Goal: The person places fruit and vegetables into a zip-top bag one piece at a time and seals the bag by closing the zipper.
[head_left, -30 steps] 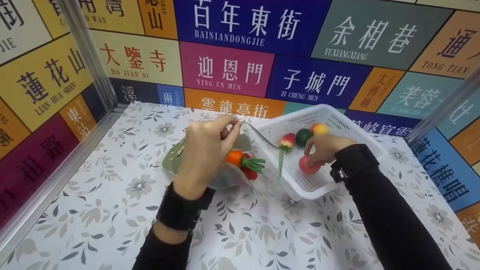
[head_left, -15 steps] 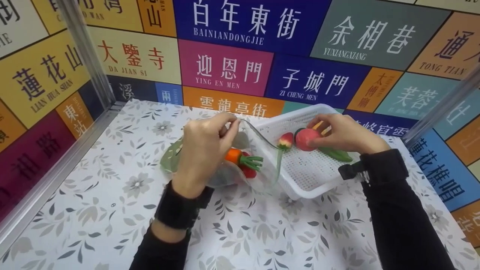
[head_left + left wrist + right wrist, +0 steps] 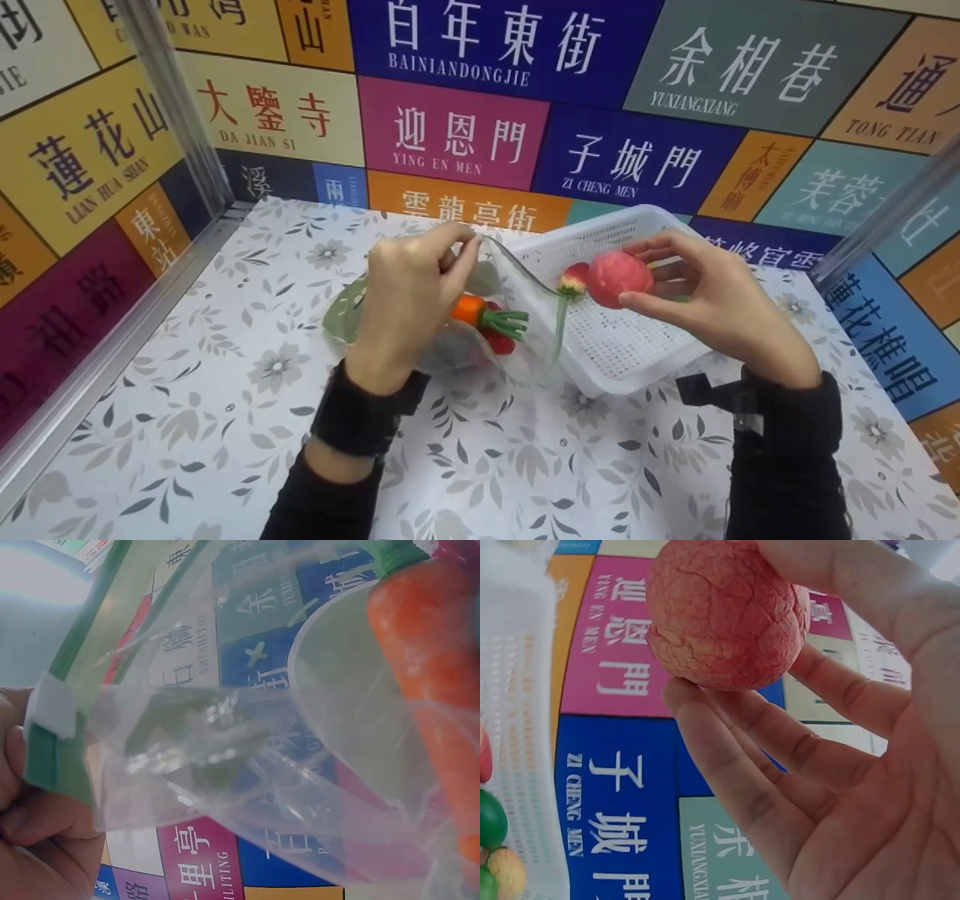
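Note:
My left hand [image 3: 412, 300] pinches the top edge of a clear zip bag [image 3: 560, 322], whose mouth gapes to the right. In the left wrist view the bag's green zip strip and white slider [image 3: 51, 706] show beside the fingers. Inside the bag lie a toy carrot [image 3: 472, 310] with green leaves and a red item [image 3: 501, 343], partly hidden. My right hand [image 3: 724, 304] holds a round, wrinkled red toy fruit [image 3: 616, 279] between thumb and fingers, above the basket and right of the bag's mouth. Its crinkled skin is plain in the right wrist view [image 3: 727, 615].
A white perforated plastic basket [image 3: 615, 386] stands right of the bag. In it, a red and yellow strawberry-like toy [image 3: 574, 280] shows; the right wrist view shows a green ball [image 3: 491, 819] and a yellowish one [image 3: 508, 871]. A lettered wall [image 3: 457, 135] rises behind the flower-patterned table [image 3: 480, 465].
The right hand has lifted the red toy fruit out of the basket and turned so its palm faces left, near the bag's mouth. The left hand keeps its grip on the bag.

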